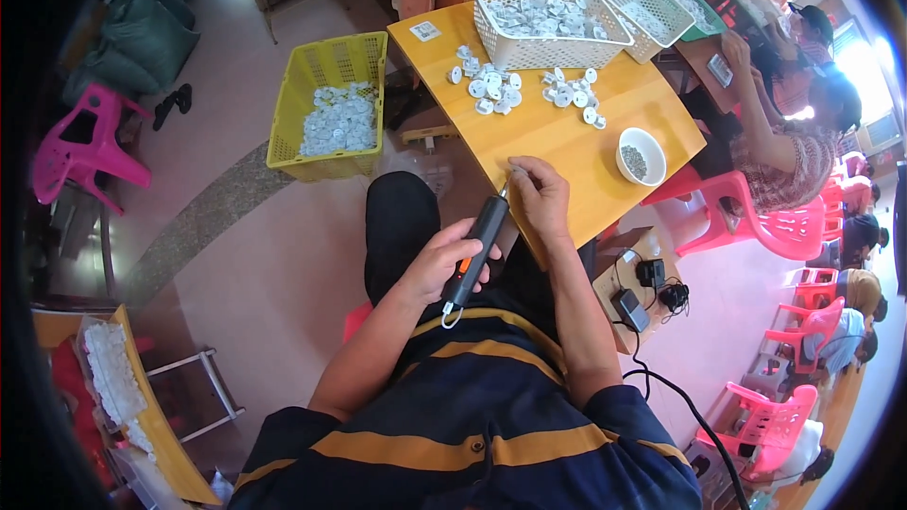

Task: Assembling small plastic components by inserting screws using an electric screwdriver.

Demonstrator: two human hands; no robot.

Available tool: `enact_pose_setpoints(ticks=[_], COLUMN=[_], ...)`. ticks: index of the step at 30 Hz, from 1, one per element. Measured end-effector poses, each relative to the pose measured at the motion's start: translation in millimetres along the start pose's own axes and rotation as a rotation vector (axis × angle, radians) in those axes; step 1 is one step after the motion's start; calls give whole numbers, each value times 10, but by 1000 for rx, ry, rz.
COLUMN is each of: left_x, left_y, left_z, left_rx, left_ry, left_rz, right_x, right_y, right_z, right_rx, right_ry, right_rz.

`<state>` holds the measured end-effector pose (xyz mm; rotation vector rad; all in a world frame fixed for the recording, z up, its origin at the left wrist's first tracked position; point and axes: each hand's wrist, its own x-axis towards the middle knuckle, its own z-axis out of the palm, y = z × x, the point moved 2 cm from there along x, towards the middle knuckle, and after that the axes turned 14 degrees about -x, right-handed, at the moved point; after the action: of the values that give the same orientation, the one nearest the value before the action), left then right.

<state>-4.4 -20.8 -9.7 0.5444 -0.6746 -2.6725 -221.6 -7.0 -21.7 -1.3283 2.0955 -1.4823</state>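
Note:
My left hand (444, 260) is wrapped round a black electric screwdriver (484, 236) with an orange switch and a white loop at its rear end. Its metal bit points away from me, toward the table's near edge. Beside the bit, the fingers of my right hand (541, 196) are pinched together; whatever lies between them is too small to make out. Round white plastic parts (496, 85) are heaped on the wooden table (567, 165), with a second pile of white parts (572, 94) to their right. A white bowl (657, 146) holds small metal pieces, probably screws.
A white basket (510, 52) full of white parts stands at the table's back, with a smaller basket (675, 24) beside it. Left of the table, a yellow crate (283, 123) holds bagged white parts. Power adapters (631, 310) lie on a carton at right. Several people sit on pink chairs (784, 227).

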Motion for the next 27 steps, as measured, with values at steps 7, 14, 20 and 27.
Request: enact_pose_setpoints(ticks=[7, 14, 20, 27], left_x=[13, 38, 39, 47], left_y=[5, -15, -18, -22], left_z=[-12, -52, -37, -4], left_rx=[-32, -27, -14, 40], left_ry=[-28, -56, -53, -25], left_rz=[8, 13, 22, 42], right_x=[4, 5, 0, -3], right_y=[9, -2, -45, -65], right_z=[7, 4, -6, -25], right_rx=[-30, -57, -104, -158], right_ry=[-7, 2, 5, -28], right_rz=[-7, -47, -53, -58])
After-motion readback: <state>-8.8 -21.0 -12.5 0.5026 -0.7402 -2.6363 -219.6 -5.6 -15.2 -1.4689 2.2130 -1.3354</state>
